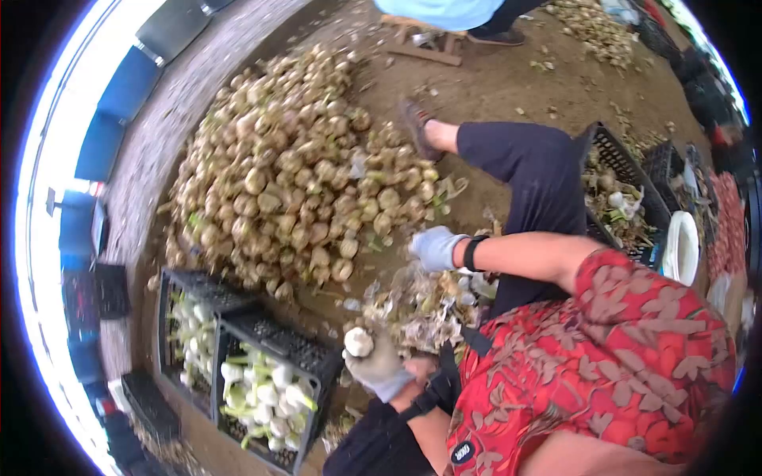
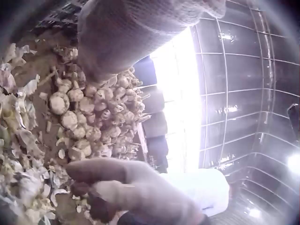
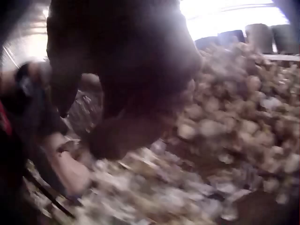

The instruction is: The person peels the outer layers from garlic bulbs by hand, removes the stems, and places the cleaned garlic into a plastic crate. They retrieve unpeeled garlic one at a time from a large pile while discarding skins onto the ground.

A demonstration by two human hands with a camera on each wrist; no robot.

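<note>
My gloved left hand (image 1: 377,369) grips a white garlic bulb (image 1: 359,342), its trimmed round face turned outward, close to a crate of cleaned garlic. The same glove (image 2: 131,35) fills the top of the left wrist view, and the bulb is hidden there. My gloved right hand (image 1: 436,247) is over the heap of loose peelings (image 1: 425,305), near my bent knee. Its fingers are curled in the left wrist view, and I cannot tell whether they hold anything. In the right wrist view this hand (image 3: 126,79) is dark and blurred. Beyond lies a large pile of untrimmed garlic (image 1: 286,174).
Two black crates stand at the lower left; the nearer crate (image 1: 317,357) is filled with white bulbs with green stems (image 1: 266,397). Behind my right leg are another black crate (image 1: 623,155) and a white bucket (image 1: 683,246). Another person (image 1: 444,9) sits on a low wooden stool (image 1: 425,49).
</note>
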